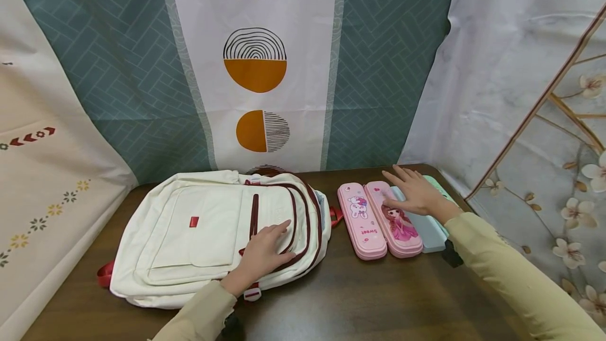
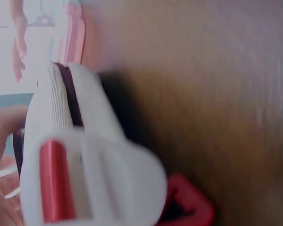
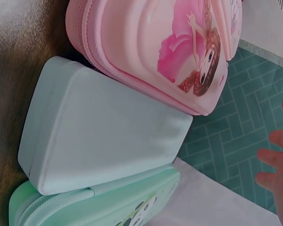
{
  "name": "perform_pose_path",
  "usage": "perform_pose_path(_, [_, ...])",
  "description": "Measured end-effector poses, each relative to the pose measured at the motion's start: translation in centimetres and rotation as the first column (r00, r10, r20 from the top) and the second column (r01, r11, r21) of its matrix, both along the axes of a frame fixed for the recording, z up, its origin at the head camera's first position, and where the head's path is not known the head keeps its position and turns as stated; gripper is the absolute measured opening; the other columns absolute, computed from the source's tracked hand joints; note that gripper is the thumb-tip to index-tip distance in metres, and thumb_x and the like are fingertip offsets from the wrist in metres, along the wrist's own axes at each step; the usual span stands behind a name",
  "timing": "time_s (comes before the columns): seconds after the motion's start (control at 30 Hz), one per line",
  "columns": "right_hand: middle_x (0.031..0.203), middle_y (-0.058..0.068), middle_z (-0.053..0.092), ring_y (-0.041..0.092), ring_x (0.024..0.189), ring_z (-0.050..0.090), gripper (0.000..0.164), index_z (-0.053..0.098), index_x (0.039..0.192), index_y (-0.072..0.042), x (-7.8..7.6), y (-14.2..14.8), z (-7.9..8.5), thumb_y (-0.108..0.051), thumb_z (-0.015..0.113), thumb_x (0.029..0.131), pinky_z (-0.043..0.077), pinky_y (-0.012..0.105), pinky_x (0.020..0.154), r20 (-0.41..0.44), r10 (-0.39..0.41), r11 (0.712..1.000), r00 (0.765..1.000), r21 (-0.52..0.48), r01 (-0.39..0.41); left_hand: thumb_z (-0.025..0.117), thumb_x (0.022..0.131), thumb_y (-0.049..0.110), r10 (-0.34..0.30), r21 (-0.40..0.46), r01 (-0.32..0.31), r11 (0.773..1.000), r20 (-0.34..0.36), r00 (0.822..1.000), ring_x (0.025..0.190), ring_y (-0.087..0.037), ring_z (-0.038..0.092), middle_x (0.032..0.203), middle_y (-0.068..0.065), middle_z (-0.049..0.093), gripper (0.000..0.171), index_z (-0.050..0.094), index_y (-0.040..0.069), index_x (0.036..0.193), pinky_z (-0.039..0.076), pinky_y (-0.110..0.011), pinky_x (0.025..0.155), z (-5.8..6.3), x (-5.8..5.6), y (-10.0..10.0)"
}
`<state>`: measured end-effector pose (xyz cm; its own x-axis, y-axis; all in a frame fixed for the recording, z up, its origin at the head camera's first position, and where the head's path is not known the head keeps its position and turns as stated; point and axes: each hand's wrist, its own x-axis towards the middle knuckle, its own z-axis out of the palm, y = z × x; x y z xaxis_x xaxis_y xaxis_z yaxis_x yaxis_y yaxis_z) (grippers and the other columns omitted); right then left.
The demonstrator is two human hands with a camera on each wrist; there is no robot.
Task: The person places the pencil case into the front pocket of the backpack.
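Note:
A white backpack [image 1: 213,230] with dark red zippers lies flat on the left of the table. My left hand [image 1: 262,251] is over its top end, fingers spread; whether it touches the fabric I cannot tell. To the right, my right hand [image 1: 412,193] hovers with spread fingers above a row of pencil cases and holds nothing. The row has a pink case with a bunny [image 1: 362,220], a pink case with a princess [image 1: 394,220], a plain pale blue case [image 3: 108,127] and a green case [image 3: 108,202] with a cartoon print, partly hidden by my right arm in the head view.
The brown wooden table [image 1: 331,304] ends at a patterned cloth [image 1: 379,67] hanging behind it. A floral cloth [image 1: 558,172] stands along the right and a cream cloth [image 1: 61,172] along the left. A red strap [image 1: 105,273] sticks out from the backpack's left end.

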<state>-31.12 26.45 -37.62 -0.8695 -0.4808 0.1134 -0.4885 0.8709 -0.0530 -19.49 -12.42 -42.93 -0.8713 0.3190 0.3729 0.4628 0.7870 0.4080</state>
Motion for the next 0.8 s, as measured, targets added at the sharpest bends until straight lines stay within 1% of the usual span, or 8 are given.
perform_pose_path(0.1, [0.146, 0.024, 0.019, 0.047, 0.127, 0.022, 0.081, 0.028, 0.143, -0.011, 0.1, -0.1, -0.1, -0.056, 0.053, 0.081, 0.016, 0.062, 0.099, 0.01, 0.009, 1.0, 1.0, 0.002, -0.009, 0.076, 0.07, 0.025, 0.042, 0.053, -0.042, 0.998, -0.011, 0.999, 0.086, -0.016, 0.057, 0.096, 0.0, 0.065, 0.057, 0.058, 0.008, 0.121, 0.045, -0.034, 0.069, -0.4, 0.2, 0.4])
perform_pose_path(0.27, [0.146, 0.024, 0.018, 0.047, 0.128, 0.023, 0.083, 0.027, 0.143, -0.011, 0.3, -0.2, -0.2, -0.059, 0.05, 0.081, 0.015, 0.061, 0.1, 0.011, 0.017, 1.0, 1.0, 0.016, -0.017, 0.072, 0.073, 0.018, 0.087, 0.129, -0.081, 0.988, -0.042, 0.995, 0.065, -0.007, 0.047, 0.089, 0.003, 0.066, 0.045, 0.062, 0.007, 0.116, 0.037, -0.022, 0.055, -1.1, 0.5, 0.7])
perform_pose_path(0.43, [0.146, 0.024, 0.018, 0.047, 0.128, 0.022, 0.082, 0.027, 0.143, -0.011, 0.5, -0.2, -0.3, -0.059, 0.051, 0.081, 0.015, 0.061, 0.1, 0.015, 0.011, 1.0, 1.0, 0.006, -0.011, 0.069, 0.078, 0.011, 0.076, 0.247, -0.052, 0.968, -0.091, 0.993, 0.072, -0.011, 0.062, 0.091, -0.002, 0.069, 0.036, 0.063, 0.006, 0.114, 0.046, -0.024, 0.06, -1.5, 0.6, 0.7])
perform_pose_path(0.53, [0.146, 0.024, 0.019, 0.047, 0.128, 0.023, 0.081, 0.028, 0.143, -0.011, 0.7, -0.2, -0.4, -0.058, 0.052, 0.081, 0.015, 0.061, 0.1, 0.018, 0.008, 1.0, 1.0, 0.003, -0.008, 0.066, 0.081, 0.007, 0.07, 0.322, -0.031, 0.946, -0.112, 0.991, 0.078, -0.013, 0.064, 0.094, -0.004, 0.069, 0.031, 0.064, 0.006, 0.112, 0.046, -0.024, 0.06, -1.5, 0.5, 0.6])
perform_pose_path(0.6, [0.146, 0.024, 0.019, 0.047, 0.127, 0.023, 0.08, 0.028, 0.143, -0.011, 0.7, -0.2, -0.4, -0.057, 0.052, 0.081, 0.015, 0.061, 0.1, 0.019, 0.008, 1.0, 1.0, 0.005, -0.008, 0.064, 0.082, 0.007, 0.073, 0.358, -0.025, 0.933, -0.12, 0.99, 0.065, -0.007, 0.059, 0.098, -0.005, 0.068, 0.028, 0.065, 0.007, 0.111, 0.043, -0.022, 0.056, -1.3, 0.6, 0.5])
perform_pose_path(0.7, [0.146, 0.024, 0.019, 0.047, 0.128, 0.023, 0.08, 0.028, 0.143, -0.011, 0.8, -0.2, -0.5, -0.056, 0.053, 0.081, 0.015, 0.061, 0.1, 0.024, 0.005, 1.0, 1.0, 0.005, -0.005, 0.064, 0.081, 0.004, 0.095, 0.374, -0.024, 0.927, -0.172, 0.981, 0.07, -0.008, 0.06, 0.099, -0.005, 0.068, 0.026, 0.067, 0.007, 0.107, 0.045, -0.025, 0.06, -1.2, 0.5, 0.3])
perform_pose_path(0.77, [0.146, 0.024, 0.019, 0.047, 0.128, 0.022, 0.08, 0.028, 0.143, -0.012, 0.8, -0.1, -0.6, -0.056, 0.053, 0.081, 0.016, 0.061, 0.1, 0.027, 0.005, 1.0, 1.0, 0.003, -0.005, 0.065, 0.08, 0.002, 0.104, 0.388, -0.011, 0.922, -0.218, 0.97, 0.066, -0.008, 0.059, 0.098, -0.006, 0.068, 0.025, 0.068, 0.006, 0.104, 0.044, -0.024, 0.058, -1.1, 0.3, 0.2])
perform_pose_path(0.8, [0.146, 0.024, 0.019, 0.047, 0.128, 0.022, 0.08, 0.028, 0.143, -0.011, 0.8, -0.1, -0.7, -0.056, 0.053, 0.081, 0.016, 0.062, 0.099, 0.027, 0.006, 1.0, 1.0, 0.002, -0.006, 0.066, 0.079, 0.0, 0.111, 0.393, -0.005, 0.92, -0.249, 0.962, 0.072, -0.01, 0.061, 0.096, -0.006, 0.068, 0.024, 0.069, 0.005, 0.103, 0.045, -0.023, 0.059, -1.1, 0.2, 0.1])
